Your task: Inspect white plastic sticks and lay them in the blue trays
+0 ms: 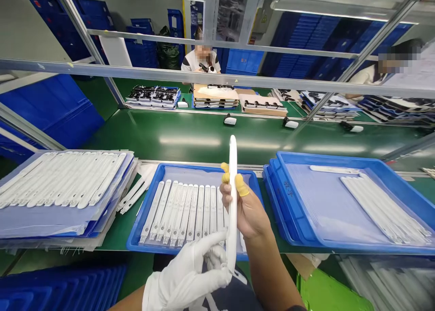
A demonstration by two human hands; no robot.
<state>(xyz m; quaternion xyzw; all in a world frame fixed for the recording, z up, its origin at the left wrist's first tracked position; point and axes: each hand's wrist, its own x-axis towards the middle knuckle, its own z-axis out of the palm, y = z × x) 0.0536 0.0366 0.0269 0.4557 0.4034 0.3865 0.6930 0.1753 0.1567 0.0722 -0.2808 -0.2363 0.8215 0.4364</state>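
Observation:
A long white plastic strip (233, 202) with a rounded top end stands nearly upright before me, its narrow edge turned my way. My right hand (249, 211), with yellow finger cots on some fingertips, grips it around the middle. My left hand (193, 268), in a white glove, pinches its lower end between thumb and fingers. Behind both hands lies a blue tray (131, 232) lined with film, holding a row of several similar white strips (183, 211). My hands and the held strip hide part of that row.
At the left, several white strips (61, 177) lie on stacked film sheets (50, 222). Stacked blue trays (282, 202) at the right hold more strips (384, 207). A green conveyor (146, 136) carries small white-and-black parts (230, 120). Across it sits a co-worker (200, 59); metal rails (163, 73) cross above.

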